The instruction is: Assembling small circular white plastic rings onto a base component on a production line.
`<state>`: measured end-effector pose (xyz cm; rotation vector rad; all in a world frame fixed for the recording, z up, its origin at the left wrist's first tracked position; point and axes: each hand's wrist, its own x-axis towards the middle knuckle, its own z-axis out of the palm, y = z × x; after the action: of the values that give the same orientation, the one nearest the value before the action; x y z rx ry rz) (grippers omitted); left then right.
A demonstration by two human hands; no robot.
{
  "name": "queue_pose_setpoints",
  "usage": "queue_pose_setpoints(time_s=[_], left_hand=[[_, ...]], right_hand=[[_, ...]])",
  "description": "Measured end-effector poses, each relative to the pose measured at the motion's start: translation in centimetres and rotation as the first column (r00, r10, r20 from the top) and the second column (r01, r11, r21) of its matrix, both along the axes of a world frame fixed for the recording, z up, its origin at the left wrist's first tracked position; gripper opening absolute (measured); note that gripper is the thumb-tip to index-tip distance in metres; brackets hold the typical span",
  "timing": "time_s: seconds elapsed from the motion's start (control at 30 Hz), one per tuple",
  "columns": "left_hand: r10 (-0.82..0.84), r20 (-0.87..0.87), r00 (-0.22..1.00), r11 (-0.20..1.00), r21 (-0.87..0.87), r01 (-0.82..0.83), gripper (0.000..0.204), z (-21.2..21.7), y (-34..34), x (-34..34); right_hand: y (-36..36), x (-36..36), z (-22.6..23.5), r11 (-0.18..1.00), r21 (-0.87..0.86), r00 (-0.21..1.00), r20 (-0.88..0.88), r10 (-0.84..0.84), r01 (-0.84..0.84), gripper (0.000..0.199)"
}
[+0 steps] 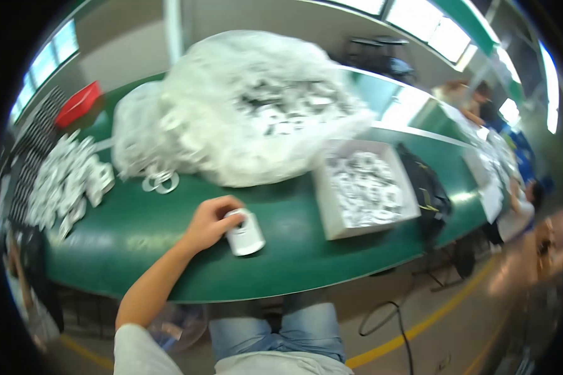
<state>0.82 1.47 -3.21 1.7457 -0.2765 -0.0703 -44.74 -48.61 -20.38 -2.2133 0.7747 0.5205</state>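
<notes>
Currently, left hand (209, 224): fingers curled onto a small white plastic part (245, 233) lying on the green desk (294, 262)
Right hand: out of view
Behind: bulging clear bag of white parts (244, 106)
Right: white box of parts (364, 186)

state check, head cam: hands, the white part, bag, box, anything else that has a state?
left hand: closed around the white part, resting on the green table
white part: held at one end, lying on the table
right hand: not in view
clear plastic bag: full, bulging, lying on the table
white box: open, filled with small white parts
white parts pile: loose, spread out at left
black bag: slumped beside the box
</notes>
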Motion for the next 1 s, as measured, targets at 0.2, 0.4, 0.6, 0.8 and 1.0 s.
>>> queue_pose_setpoints(time_s=[0.2,0.4,0.6,0.8,1.0], left_hand=[[0.063,-0.204,0.977,0.988,-0.125,-0.090,0.016,0.6,2.0,-1.3],[0.380,-0.037,0.924,0.924,-0.028,-0.381,0.013,1.1,6.8,-4.8],[0.488,-0.217,0.846,0.864,-0.020,-0.504,0.014,2.9,9.1,-8.9],[0.439,-0.223,0.870,0.859,-0.181,-0.479,0.019,3.3,2.1,-10.2],[0.364,-0.138,0.921,0.922,-0.085,-0.377,0.048,2.3,-0.5,-10.8]], right_hand=[[11.4,21.3,12.0,0.945,0.135,0.866,0.456,0.208,-0.298,0.008],[18.6,30.1,16.4,0.530,-0.005,0.341,0.759,0.554,-0.848,0.007],[26.4,36.4,17.6,0.491,0.201,0.380,0.876,0.297,-0.847,0.019],[33.7,39.9,18.4,0.144,0.807,0.796,0.507,0.330,-0.573,0.036],[33.4,39.4,17.2,0.229,0.795,0.825,0.518,0.225,-0.562,0.023]])
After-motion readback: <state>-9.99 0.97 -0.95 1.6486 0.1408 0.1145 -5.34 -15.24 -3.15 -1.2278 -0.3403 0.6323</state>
